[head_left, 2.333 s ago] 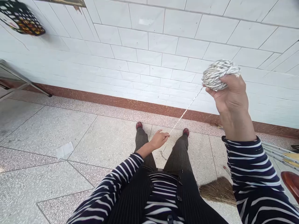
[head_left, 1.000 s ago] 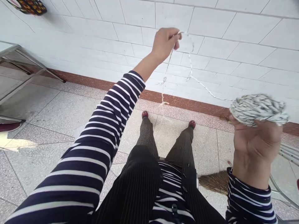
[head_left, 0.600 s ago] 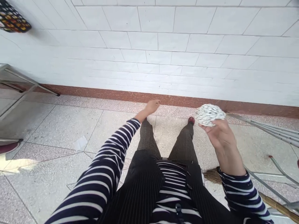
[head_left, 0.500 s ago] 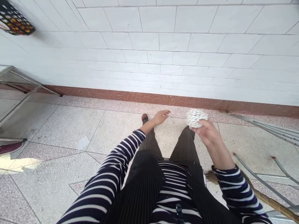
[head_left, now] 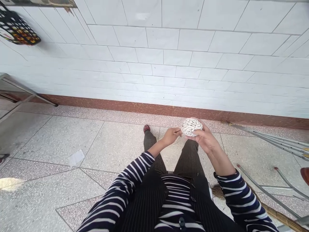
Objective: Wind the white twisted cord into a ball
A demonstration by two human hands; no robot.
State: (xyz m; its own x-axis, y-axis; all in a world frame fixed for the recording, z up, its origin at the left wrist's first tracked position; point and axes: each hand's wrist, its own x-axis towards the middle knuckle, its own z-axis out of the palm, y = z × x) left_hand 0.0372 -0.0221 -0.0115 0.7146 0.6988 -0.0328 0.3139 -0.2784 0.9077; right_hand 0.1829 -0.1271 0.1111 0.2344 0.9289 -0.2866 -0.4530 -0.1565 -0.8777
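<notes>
Your right hand grips the ball of cord above the floor, thumb across it, likely to keep the coils bunched. Your left hand sits at its left edge, fingers drawn together; whether they pinch a strand, I can't tell.

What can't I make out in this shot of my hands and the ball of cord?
All in the head view:
- Ball of cord: partly covered by the right hand.
- Left hand: fingertips too small to tell whether they pinch a strand.
- Right shoe: hidden behind the ball and right hand.
- Dotted black bag and metal frame: cut off by the left edge.
- Broom head: partly hidden by the right sleeve.
</notes>
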